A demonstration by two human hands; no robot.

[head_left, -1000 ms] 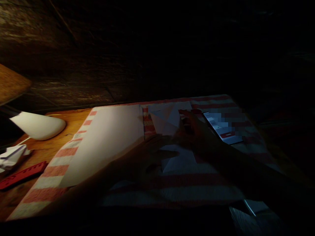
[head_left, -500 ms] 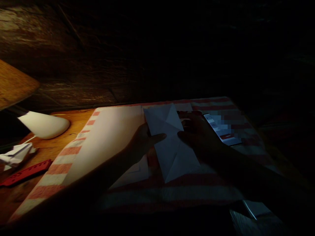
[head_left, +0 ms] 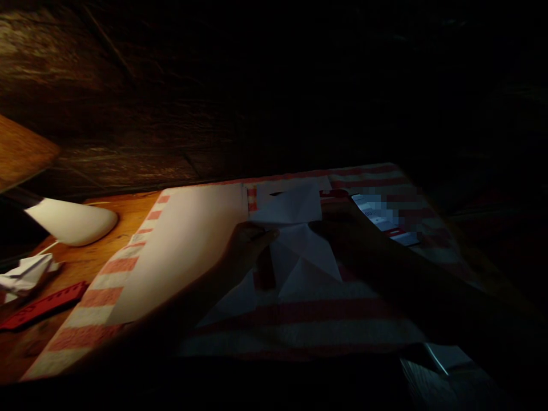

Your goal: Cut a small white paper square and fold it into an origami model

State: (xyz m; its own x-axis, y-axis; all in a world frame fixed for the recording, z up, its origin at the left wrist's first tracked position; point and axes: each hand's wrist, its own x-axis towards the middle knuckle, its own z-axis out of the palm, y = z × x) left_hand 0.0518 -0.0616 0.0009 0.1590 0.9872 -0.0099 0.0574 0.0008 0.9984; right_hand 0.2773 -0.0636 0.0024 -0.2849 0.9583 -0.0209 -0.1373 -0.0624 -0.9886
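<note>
A folded sheet of white paper (head_left: 306, 242) with diagonal creases is held between my two hands over the striped cloth. It bends along a crease across its middle. My left hand (head_left: 252, 237) grips its left edge, thumb on top. At the right edge, my right hand (head_left: 336, 231) pinches it, mostly lost in dark shadow. Under and beside my left forearm lies a large white sheet (head_left: 188, 240). Another paper's corner (head_left: 233, 302) shows below my left hand.
The red-and-white striped cloth (head_left: 113, 279) covers the wooden table (head_left: 132, 208). To the left are a lamp (head_left: 72, 220), a crumpled-looking folded paper (head_left: 28, 271) and a red flat piece with notches (head_left: 47, 305). A lit phone (head_left: 381, 220) lies to the right.
The paper in my hands was nearly flat and is now bent across the middle, its far half tilted to the right. Both hands keep hold of its sides.
</note>
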